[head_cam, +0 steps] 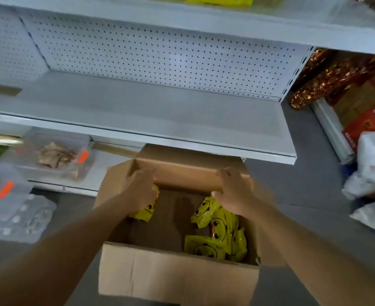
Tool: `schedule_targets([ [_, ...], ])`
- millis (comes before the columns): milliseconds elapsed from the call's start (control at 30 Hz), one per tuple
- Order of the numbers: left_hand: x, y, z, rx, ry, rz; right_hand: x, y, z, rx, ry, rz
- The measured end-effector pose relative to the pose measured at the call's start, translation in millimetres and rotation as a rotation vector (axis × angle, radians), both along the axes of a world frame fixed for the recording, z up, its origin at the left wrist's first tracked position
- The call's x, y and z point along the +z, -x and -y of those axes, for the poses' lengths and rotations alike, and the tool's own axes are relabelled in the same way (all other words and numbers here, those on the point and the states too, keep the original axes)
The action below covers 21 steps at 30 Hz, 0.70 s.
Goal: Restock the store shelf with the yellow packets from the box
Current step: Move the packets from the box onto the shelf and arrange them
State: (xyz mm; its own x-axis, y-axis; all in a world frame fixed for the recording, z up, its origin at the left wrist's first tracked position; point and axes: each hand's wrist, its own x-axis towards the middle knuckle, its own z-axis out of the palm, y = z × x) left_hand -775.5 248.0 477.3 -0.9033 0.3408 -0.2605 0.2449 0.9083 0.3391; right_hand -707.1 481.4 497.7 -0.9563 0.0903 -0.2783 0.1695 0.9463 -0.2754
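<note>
An open cardboard box [173, 272] stands on the floor in front of the white shelf [149, 115]. Several yellow packets [219, 235] with smiley faces lie in the box's right half. My left hand [141, 191] reaches into the far left of the box and grips a yellow packet [147, 209], which sticks out under my palm. My right hand [232, 191] holds the far flap [182, 175] of the box, fingers over its top fold and thumb at its lower edge. More yellow packets [217, 0] lie on the shelf above, at the frame's top edge.
Clear plastic tubs [54, 157] with orange labels sit on the lowest shelf at the left. Clear bags [21, 217] lie on the floor to the left. Red and brown cartons [363, 111] and white plastic bags [374, 173] crowd the right side.
</note>
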Motion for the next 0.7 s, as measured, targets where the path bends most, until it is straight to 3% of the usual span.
schedule_targets([
  [400, -126, 5, -4, 0.133, 0.133, 0.213, -155, 19, -24, -0.17, 0.15, 0.323],
  [700, -189, 21, 17, 0.247, 0.091, 0.236, -240, 31, -13, -0.59, 0.327, 0.467],
])
